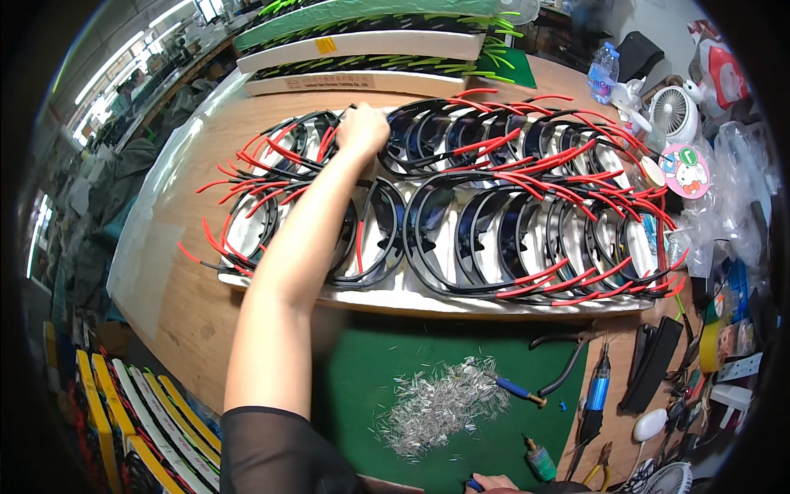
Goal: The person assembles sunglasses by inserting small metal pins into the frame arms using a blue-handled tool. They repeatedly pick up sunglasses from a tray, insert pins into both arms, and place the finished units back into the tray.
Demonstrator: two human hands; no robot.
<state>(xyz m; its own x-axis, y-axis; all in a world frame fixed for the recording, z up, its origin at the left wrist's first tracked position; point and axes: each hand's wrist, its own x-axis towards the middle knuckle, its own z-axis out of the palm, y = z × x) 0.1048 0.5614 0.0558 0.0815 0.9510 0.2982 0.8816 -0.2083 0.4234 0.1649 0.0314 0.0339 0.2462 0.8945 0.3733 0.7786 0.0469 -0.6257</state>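
Note:
My left arm stretches over the tray, and my left hand (363,132) is closed at the far row, on a pair of black sunglasses whose shape is mostly hidden under the fingers. Around it, several dark-lensed sunglasses (514,235) with black frames and red temple tips stand in two rows in a white tray (395,294). At the lower edge my right hand (495,483), only partly in view, is closed round a blue tool handle (474,485). A heap of small clear slivers (448,403) lies on the green mat (354,354), with a blue-handled screwdriver (520,389) beside it.
Behind the tray, boxes (362,62) hold green-tipped glasses. At right lie pliers (564,362), a blue electric screwdriver (598,391), a black case (650,365) and a green bottle (540,461). A water bottle (603,72) and fan (672,114) stand farther back. Yellow-edged boxes (148,420) sit lower left.

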